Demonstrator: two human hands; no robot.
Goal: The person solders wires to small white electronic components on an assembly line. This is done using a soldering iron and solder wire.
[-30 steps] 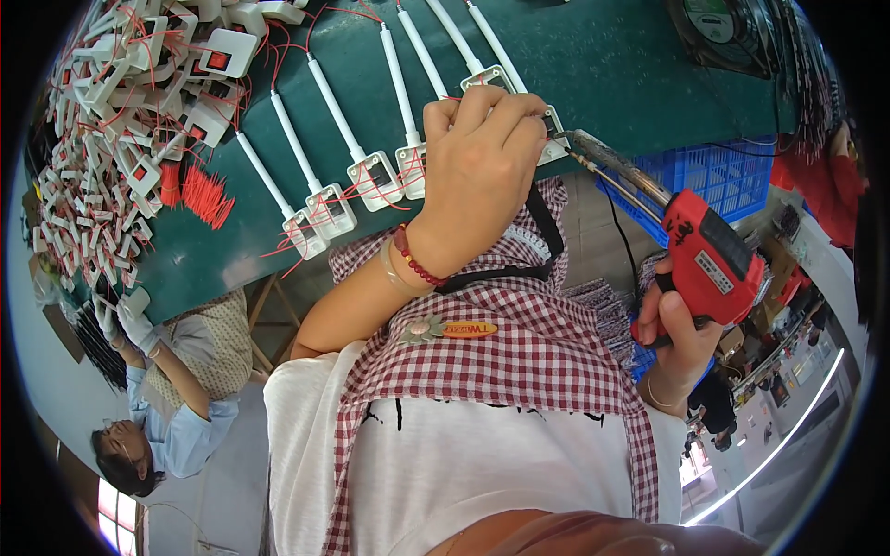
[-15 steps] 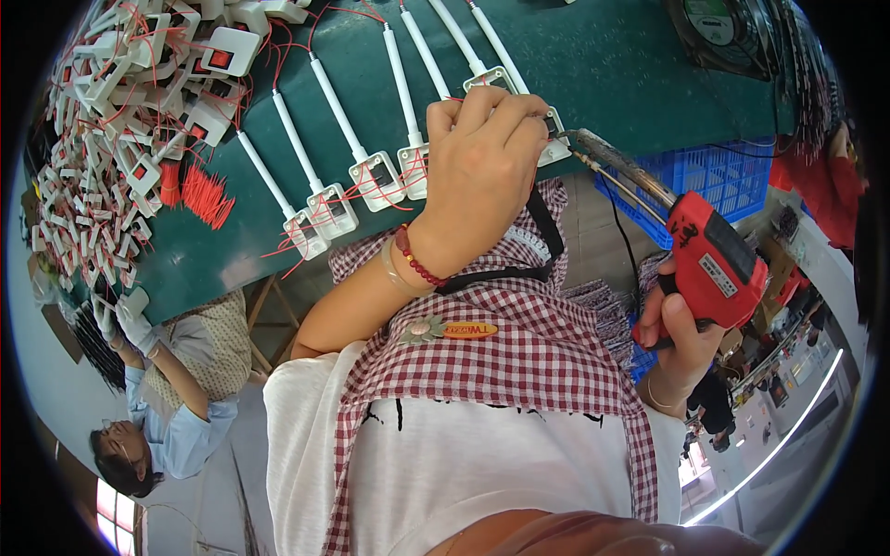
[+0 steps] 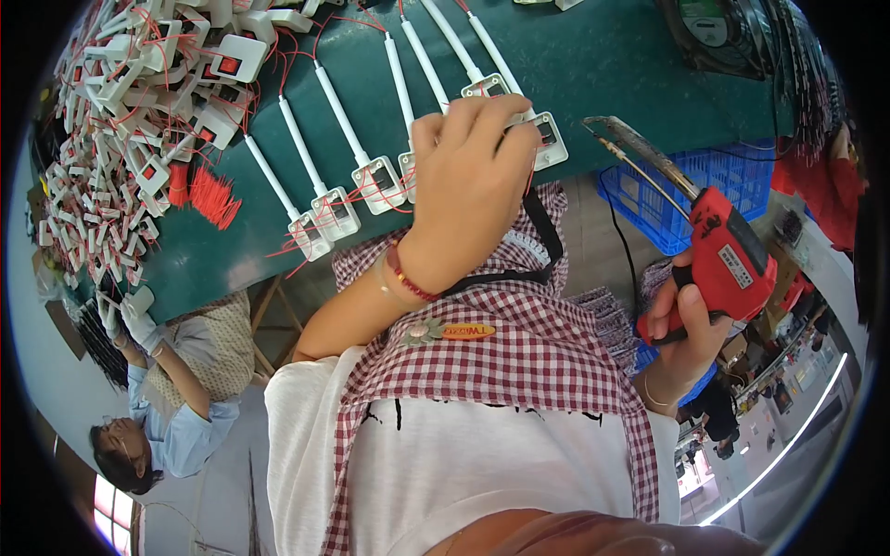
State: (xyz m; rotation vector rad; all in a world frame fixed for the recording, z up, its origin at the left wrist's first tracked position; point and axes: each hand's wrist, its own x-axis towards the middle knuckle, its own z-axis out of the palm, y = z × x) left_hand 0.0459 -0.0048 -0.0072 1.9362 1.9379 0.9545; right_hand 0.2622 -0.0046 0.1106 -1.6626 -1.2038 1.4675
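My right hand (image 3: 684,326) grips a red-and-black soldering gun (image 3: 734,264). Its long metal tip and thin wire-feed tube point up and left, apart from the work. Bent fingers of my left hand (image 3: 475,176) reach over a row of white plastic switch housings on the table edge; the fingertips are curled and partly hidden. Just right of these fingers lies the rightmost housing (image 3: 551,139), its open back showing a dark switch. Further left sit more open housings (image 3: 378,183) with white tubes and thin red wires. Another housing under my left hand is mostly covered.
A heap of white switch housings (image 3: 139,83) and a bundle of short red wires (image 3: 213,196) lie on the green table (image 3: 630,83). A blue crate (image 3: 686,185) stands at the right, below a black fan (image 3: 714,32). A gloved co-worker (image 3: 167,398) sits at the left.
The soldering gun has moved right, and its tip has come away from the rightmost housing. My left hand has shifted slightly left and down, uncovering more of that housing.
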